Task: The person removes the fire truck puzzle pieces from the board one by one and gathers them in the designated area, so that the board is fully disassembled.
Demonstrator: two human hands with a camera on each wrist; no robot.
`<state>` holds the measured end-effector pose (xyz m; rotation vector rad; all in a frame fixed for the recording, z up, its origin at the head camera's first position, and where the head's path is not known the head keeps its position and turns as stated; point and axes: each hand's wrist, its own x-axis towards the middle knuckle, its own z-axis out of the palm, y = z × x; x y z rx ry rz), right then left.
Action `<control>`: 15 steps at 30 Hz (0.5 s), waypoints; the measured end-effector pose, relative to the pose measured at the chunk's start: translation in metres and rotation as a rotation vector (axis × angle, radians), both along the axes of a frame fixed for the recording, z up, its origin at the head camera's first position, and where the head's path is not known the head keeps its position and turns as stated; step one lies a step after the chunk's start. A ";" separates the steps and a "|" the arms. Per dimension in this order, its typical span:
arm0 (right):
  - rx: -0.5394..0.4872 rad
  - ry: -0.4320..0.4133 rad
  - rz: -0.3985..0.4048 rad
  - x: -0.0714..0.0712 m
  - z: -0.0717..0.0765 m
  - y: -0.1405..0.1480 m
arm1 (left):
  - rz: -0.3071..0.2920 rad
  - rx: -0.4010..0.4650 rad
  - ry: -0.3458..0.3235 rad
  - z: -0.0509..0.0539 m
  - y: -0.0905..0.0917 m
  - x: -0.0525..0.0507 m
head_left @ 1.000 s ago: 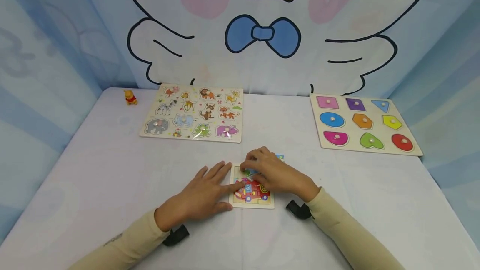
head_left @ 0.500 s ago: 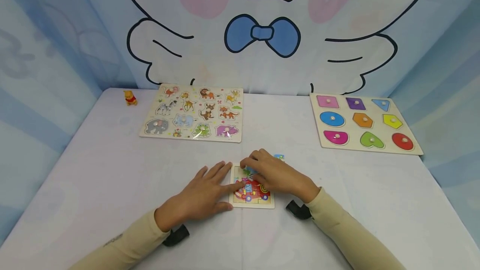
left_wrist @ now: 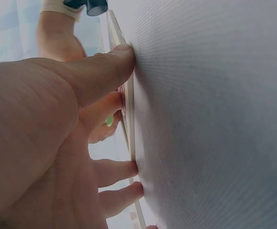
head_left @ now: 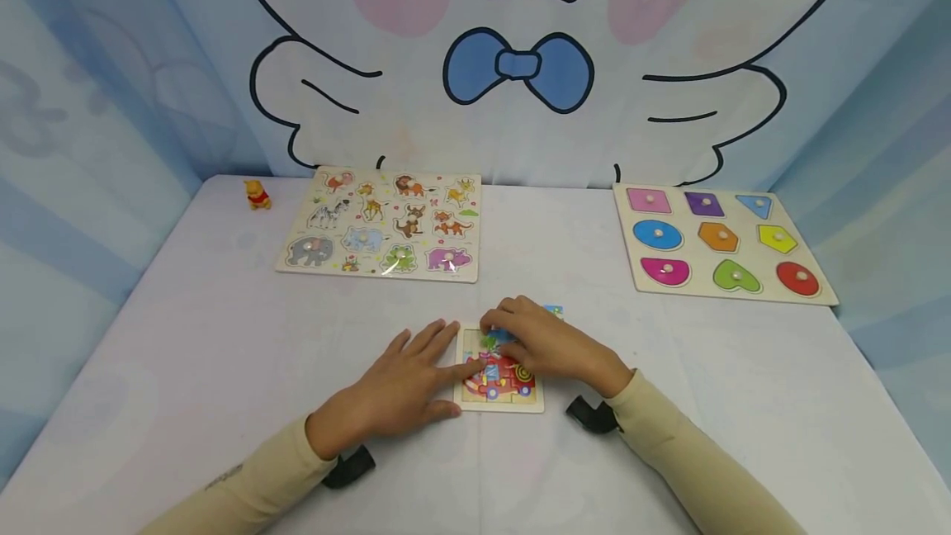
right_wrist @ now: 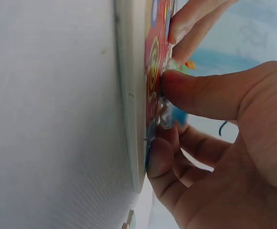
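A small wooden jigsaw board [head_left: 507, 407] with a red vehicle picture lies flat on the white table. My left hand [head_left: 401, 385] spreads beside and over its left side, its index finger resting on the picture and its thumb at the near left corner. In the left wrist view, fingertips [left_wrist: 133, 168] touch along the board's edge. Over the upper part of the board, my right hand [head_left: 550, 347] pinches a blue and green jigsaw piece [head_left: 501, 338] between thumb and fingers. In the right wrist view, the fingers partly hide this piece [right_wrist: 179, 116].
Another blue jigsaw piece [head_left: 554, 310] lies behind my right hand, partly covered. Farther back are an animal peg puzzle [head_left: 379, 225], a shape peg puzzle [head_left: 724, 246] and a small yellow bear figure [head_left: 257, 195]. A printed curtain [head_left: 520, 139] hangs behind the table.
My right hand shifts very slightly to the right with its piece, and more of the blue and green shows. My left hand stays still.
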<state>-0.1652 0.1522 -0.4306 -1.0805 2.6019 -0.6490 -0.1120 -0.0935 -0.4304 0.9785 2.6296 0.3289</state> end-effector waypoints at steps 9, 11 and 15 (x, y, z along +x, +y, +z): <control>-0.027 -0.049 0.010 -0.004 0.000 0.002 | -0.002 0.012 -0.002 0.000 -0.001 0.000; -0.023 -0.052 0.005 -0.004 0.001 0.002 | -0.002 0.009 -0.001 0.000 -0.001 0.000; -0.009 -0.045 0.002 -0.003 0.003 0.002 | 0.000 0.000 -0.004 0.001 0.000 0.000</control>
